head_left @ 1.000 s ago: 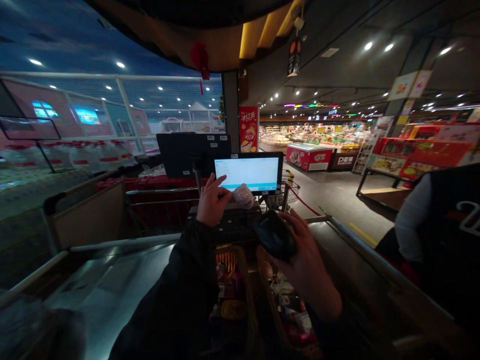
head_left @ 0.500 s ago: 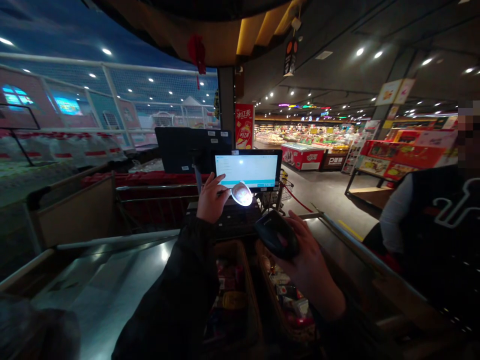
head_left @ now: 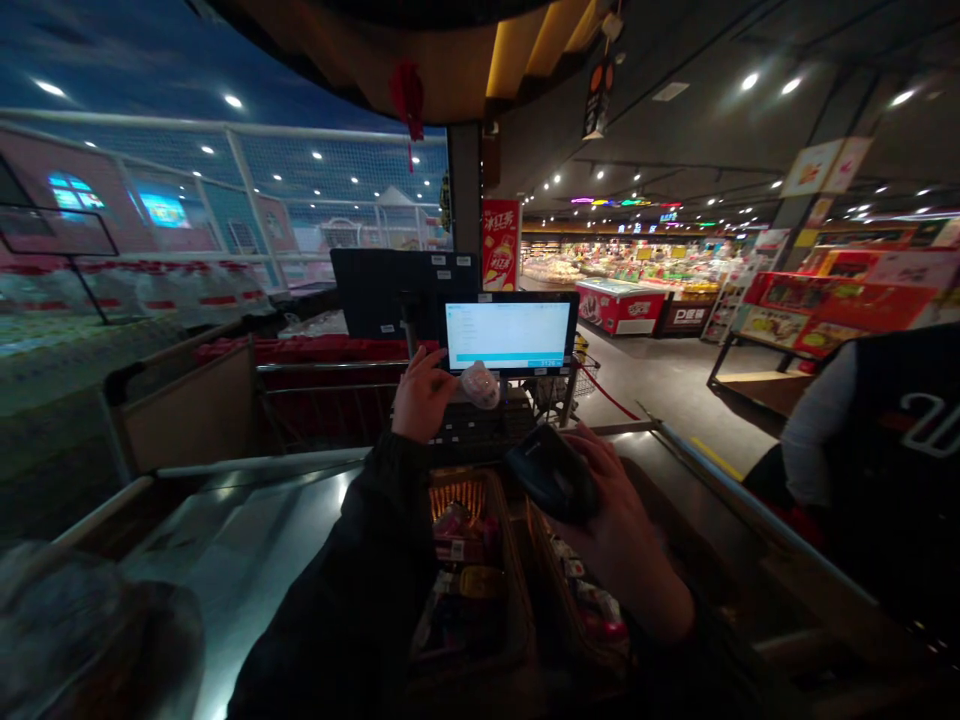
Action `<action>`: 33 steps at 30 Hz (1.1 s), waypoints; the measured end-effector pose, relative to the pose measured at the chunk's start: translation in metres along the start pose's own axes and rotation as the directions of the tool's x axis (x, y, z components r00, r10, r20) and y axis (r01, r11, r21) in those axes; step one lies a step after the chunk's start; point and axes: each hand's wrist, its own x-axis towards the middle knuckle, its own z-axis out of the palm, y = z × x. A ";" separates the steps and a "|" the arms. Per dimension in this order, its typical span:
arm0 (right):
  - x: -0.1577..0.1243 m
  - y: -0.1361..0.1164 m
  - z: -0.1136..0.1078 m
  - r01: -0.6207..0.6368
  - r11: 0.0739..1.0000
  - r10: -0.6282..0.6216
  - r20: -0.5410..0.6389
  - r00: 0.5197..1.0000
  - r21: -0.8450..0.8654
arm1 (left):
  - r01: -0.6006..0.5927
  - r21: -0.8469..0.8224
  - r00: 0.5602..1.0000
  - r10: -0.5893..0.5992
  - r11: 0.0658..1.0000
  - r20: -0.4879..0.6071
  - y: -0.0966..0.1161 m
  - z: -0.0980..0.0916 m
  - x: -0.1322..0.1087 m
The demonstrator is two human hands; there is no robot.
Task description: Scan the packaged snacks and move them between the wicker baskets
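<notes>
My left hand [head_left: 425, 393] pinches a small pale, rounded packet [head_left: 480, 386] by its edge, in front of the lower part of a lit monitor [head_left: 512, 330]. The packet's kind is too blurred to tell. Lower and to the right, my right hand [head_left: 611, 515] is wrapped around a black handheld barcode scanner [head_left: 551, 473], its head tilted up toward the packet. Beneath the hands stand two wicker baskets of small packaged goods, a left basket [head_left: 514, 580] and a right basket [head_left: 551, 570] partly covered by my right forearm. A dark keyboard [head_left: 480, 428] lies behind the packet.
A metal counter [head_left: 225, 560] spreads to the left, with a blurred clear plastic bag [head_left: 67, 620] at its near corner. Behind the monitor are a second screen's back [head_left: 382, 290] and cart rails. On the right stands a person in a dark vest [head_left: 892, 450], beyond the counter edge.
The bright scanner light on the packet has gone out. The packet is still in my left hand, near the scanner. The whole view has shifted slightly, with the surroundings moving right.
</notes>
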 end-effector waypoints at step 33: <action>-0.019 -0.019 0.077 -0.096 0.992 0.084 0.133 0.988 0.086 | 0.188 0.375 0.725 -0.385 0.908 0.571 -0.082 -0.025 -0.125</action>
